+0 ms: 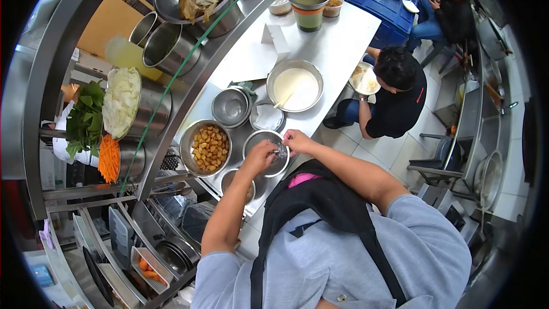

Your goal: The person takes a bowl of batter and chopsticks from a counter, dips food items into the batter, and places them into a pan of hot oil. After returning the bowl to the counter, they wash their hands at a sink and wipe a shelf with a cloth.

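Both of my hands are over a metal bowl (269, 169) near the front edge of the steel table (350, 30). My left hand (260, 156) is closed above the bowl's middle, its fingers on something small I cannot make out. At the bowl's right rim, my right hand (296, 142) is pinched, and what it holds is too small to name. To the left stands a bowl of browned cubes (209, 147). A small metal bowl (233, 185) is partly hidden by my left forearm. Behind my hands is a container with white contents (267, 117).
A large bowl of creamy liquid (295, 86) and stacked metal bowls (230, 107) stand farther back. A metal shelf (197, 88) runs along the left, with shredded cabbage (121, 103) and carrot (108, 159). A seated person (394, 94) holding a bowl is close on the right.
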Available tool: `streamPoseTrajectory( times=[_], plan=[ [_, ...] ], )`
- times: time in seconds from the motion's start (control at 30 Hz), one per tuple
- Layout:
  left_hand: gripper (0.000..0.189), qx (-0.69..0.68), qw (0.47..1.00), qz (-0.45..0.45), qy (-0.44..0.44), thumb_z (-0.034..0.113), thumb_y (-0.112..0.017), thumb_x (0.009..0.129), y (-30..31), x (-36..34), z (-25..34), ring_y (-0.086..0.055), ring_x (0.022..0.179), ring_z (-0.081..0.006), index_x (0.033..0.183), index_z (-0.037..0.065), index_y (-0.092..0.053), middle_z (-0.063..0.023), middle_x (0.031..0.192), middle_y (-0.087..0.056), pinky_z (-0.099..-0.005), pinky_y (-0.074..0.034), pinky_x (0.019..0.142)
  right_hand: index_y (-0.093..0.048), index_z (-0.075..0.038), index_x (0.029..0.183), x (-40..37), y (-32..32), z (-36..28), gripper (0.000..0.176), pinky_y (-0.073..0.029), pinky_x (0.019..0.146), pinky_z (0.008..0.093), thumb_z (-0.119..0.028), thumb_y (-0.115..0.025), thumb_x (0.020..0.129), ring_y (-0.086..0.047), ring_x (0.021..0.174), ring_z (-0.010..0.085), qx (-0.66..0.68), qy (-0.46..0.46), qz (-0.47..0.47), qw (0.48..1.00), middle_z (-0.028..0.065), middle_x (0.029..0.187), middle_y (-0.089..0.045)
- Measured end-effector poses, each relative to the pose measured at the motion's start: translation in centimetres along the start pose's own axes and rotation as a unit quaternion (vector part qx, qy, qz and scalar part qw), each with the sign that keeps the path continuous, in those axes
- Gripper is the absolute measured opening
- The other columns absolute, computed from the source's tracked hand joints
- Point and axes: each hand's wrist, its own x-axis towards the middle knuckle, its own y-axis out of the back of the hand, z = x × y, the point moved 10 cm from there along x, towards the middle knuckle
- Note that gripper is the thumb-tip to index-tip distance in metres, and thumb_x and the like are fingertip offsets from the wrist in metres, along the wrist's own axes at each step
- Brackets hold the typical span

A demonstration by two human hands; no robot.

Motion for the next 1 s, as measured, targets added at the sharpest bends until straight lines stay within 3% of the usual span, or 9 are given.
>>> streamPoseTrajectory(
  times=[0.17, 0.23, 0.27, 0.33, 0.57, 0.7, 0.73, 0.97, 1.0],
  plan=[
    [0.023, -0.094, 0.98, 0.112, 0.134, 0.002, -0.076, 0.078, 7.1, -1.2, 0.6, -0.066, 0.081, -0.0255, 0.101, 0.002, -0.07, -0.0112, 0.093, -0.066, -0.0319, -0.053, 0.073, -0.062, -0.003, 0.1, -3.4, 2.7, -5.1, 0.019, -0.057, 0.062, 0.0392, -0.018, -0.066, 0.088, -0.067, 0.069, 0.024, -0.188, 0.058, 0.056, 0.979, 0.01, 0.089, -0.068],
    [0.021, -0.084, 0.98, 0.119, 0.137, 0.003, -0.077, 0.08, 9.0, -1.6, 0.9, -0.065, 0.078, -0.0193, 0.1, 0.001, -0.07, -0.0081, 0.091, -0.067, -0.0299, -0.052, 0.071, -0.063, -0.006, 0.104, -6.4, 4.8, -11.6, 0.023, -0.055, 0.07, 0.0434, -0.016, -0.067, 0.084, -0.068, 0.077, 0.0295, -0.315, 0.249, 0.213, 0.891, 0.0118, 0.092, -0.067],
    [0.021, -0.103, 0.976, 0.121, 0.146, 0.002, -0.077, 0.081, 9.7, -1.7, 0.9, -0.065, 0.079, -0.0165, 0.1, 0.001, -0.07, -0.0066, 0.09, -0.066, -0.0291, -0.052, 0.07, -0.063, -0.006, 0.104, -5.8, 5.3, -12.3, 0.023, -0.055, 0.07, 0.0434, -0.016, -0.067, 0.084, -0.068, 0.077, 0.0295, -0.314, 0.247, 0.212, 0.892, 0.0118, 0.092, -0.067],
    [0.018, -0.15, 0.968, 0.113, 0.167, 0.001, -0.075, 0.084, 10.6, -1.4, 1.2, -0.063, 0.077, -0.0095, 0.1, 0.0, -0.07, -0.0028, 0.091, -0.065, -0.0257, -0.05, 0.068, -0.064, -0.008, 0.108, -5.9, 5.1, -16.2, 0.027, -0.054, 0.073, 0.046, -0.017, -0.068, 0.082, -0.067, 0.087, 0.0332, -0.359, 0.373, 0.236, 0.822, 0.0136, 0.095, -0.065],
    [0.017, -0.204, 0.942, 0.185, 0.19, 0.004, -0.077, 0.084, 16.0, 3.9, 4.0, -0.063, 0.077, -0.0103, 0.099, 0.0, -0.071, -0.0033, 0.092, -0.068, -0.0246, -0.051, 0.066, -0.068, -0.008, 0.105, 0.0, 5.0, -16.2, 0.034, -0.054, 0.08, 0.0454, -0.031, -0.073, 0.08, -0.066, 0.097, 0.0318, -0.563, 0.274, 0.14, 0.767, 0.0124, 0.098, -0.064],
    [0.019, -0.22, 0.925, 0.193, 0.241, 0.009, -0.077, 0.086, 18.0, 8.8, 4.9, -0.062, 0.071, -0.0095, 0.103, 0.002, -0.071, -0.0033, 0.091, -0.07, -0.0242, -0.052, 0.063, -0.069, -0.012, 0.102, -3.4, 7.6, -17.1, 0.026, -0.049, 0.082, 0.0441, -0.028, -0.073, 0.081, -0.063, 0.096, 0.0317, -0.5, 0.323, 0.174, 0.785, 0.0113, 0.097, -0.064],
    [0.017, -0.211, 0.939, 0.186, 0.198, 0.011, -0.075, 0.089, 17.8, 10.4, 4.5, -0.06, 0.071, -0.0068, 0.102, 0.003, -0.071, -0.0012, 0.086, -0.068, -0.0227, -0.053, 0.059, -0.067, -0.012, 0.1, -4.5, 8.6, -17.0, 0.023, -0.047, 0.082, 0.0436, -0.022, -0.073, 0.081, -0.061, 0.096, 0.0319, -0.473, 0.328, 0.187, 0.796, 0.0108, 0.098, -0.062],
    [0.017, -0.213, 0.941, 0.13, 0.228, 0.009, -0.074, 0.088, 11.6, 17.7, 2.4, -0.059, 0.065, -0.0069, 0.102, 0.0, -0.07, -0.0017, 0.079, -0.067, -0.0241, -0.051, 0.056, -0.063, -0.008, 0.109, -9.9, 15.8, -13.7, 0.032, -0.05, 0.085, 0.0404, -0.003, -0.067, 0.077, -0.059, 0.101, 0.0319, -0.298, 0.396, 0.321, 0.807, 0.0129, 0.114, -0.056],
    [0.017, -0.224, 0.941, 0.13, 0.218, 0.011, -0.074, 0.087, 10.7, 18.6, 2.2, -0.058, 0.064, -0.0078, 0.099, -0.001, -0.069, -0.0021, 0.077, -0.065, -0.0241, -0.051, 0.056, -0.061, -0.008, 0.114, -9.4, 16.9, -12.2, 0.038, -0.052, 0.082, 0.0377, -0.001, -0.064, 0.077, -0.058, 0.104, 0.031, -0.198, 0.361, 0.306, 0.858, 0.0135, 0.119, -0.053]
  ],
)
